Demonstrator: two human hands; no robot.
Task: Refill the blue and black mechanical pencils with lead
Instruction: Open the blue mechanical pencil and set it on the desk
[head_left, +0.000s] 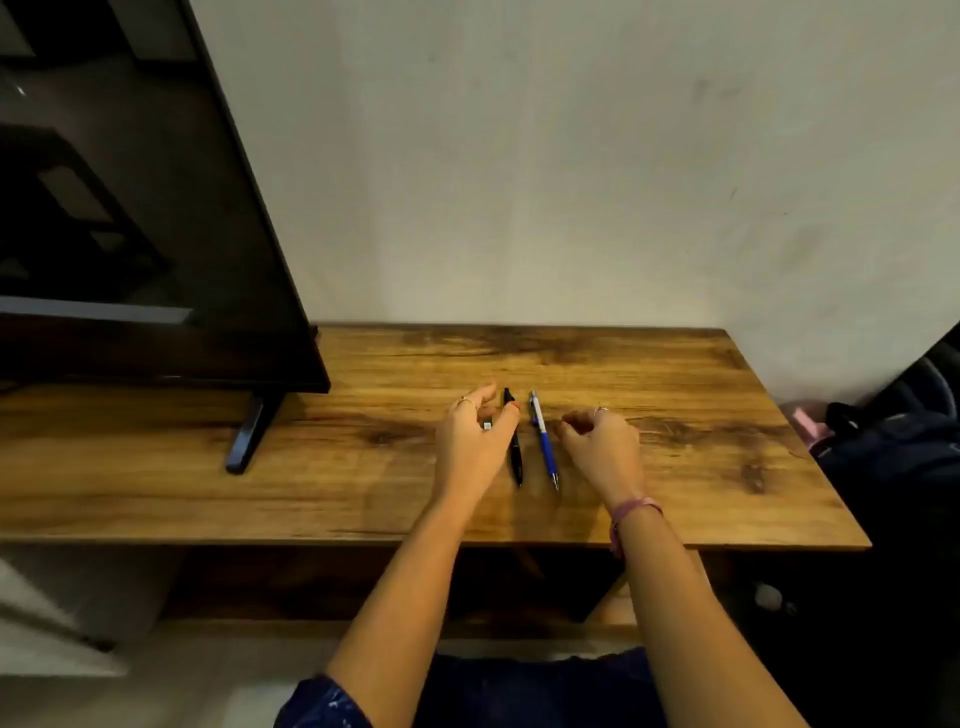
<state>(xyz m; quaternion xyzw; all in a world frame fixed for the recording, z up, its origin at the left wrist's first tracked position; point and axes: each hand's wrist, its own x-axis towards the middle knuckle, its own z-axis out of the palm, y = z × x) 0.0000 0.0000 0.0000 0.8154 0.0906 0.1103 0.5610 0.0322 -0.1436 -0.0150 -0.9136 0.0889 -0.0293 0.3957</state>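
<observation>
Left hand (475, 439) spread, right hand (602, 447) loosely curled.

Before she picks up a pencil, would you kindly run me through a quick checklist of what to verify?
1. Black pencil lying on the table: ok.
2. Blue pencil lying beside it, apart: ok.
3. Left hand by the black pencil, grip closed on it: not ok, fingers spread.
4. Right hand free: cannot tell, fingers curled.
5. Lead supply in sight: cannot tell; small item under the left hand unclear.
</observation>
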